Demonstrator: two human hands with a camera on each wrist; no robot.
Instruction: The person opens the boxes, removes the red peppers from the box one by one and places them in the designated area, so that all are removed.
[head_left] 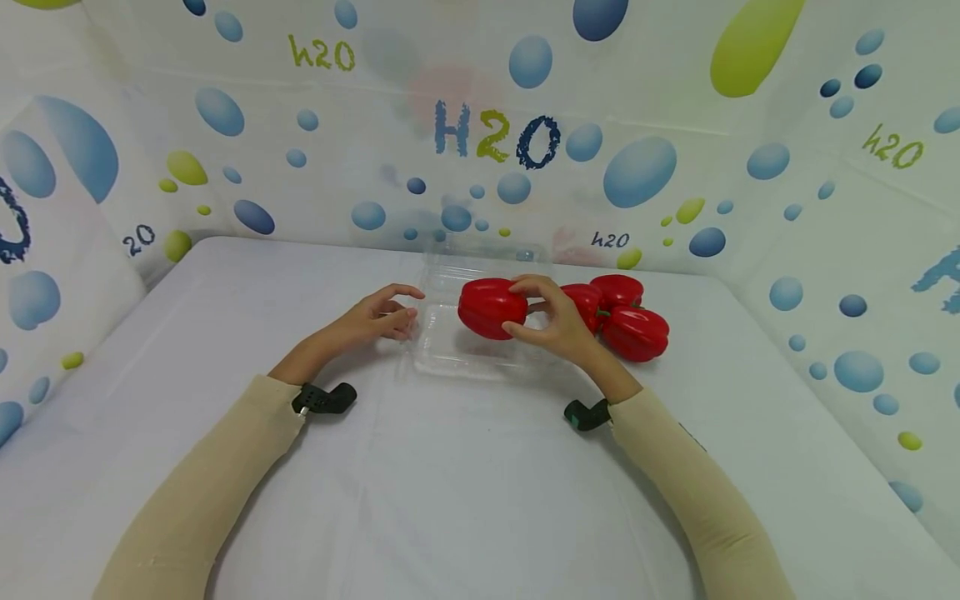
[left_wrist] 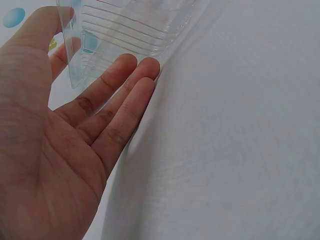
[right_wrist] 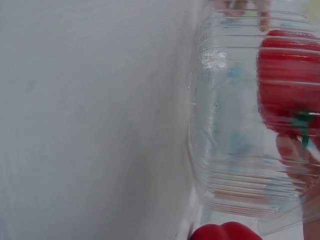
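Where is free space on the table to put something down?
The white table is bare between the two sleeves and left of the left hand. It is crowded around the clear container, the right hand with its red pepper, and the other peppers.

Bare table (head_left: pixel 465 483) lies open in front; three peppers (head_left: pixel 622 321) crowd the clear tray's (head_left: pixel 450 354) right side.

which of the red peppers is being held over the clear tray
The leftmost red pepper, gripped by the right hand above the clear tray. The other peppers lie clustered on the table, right of that hand.
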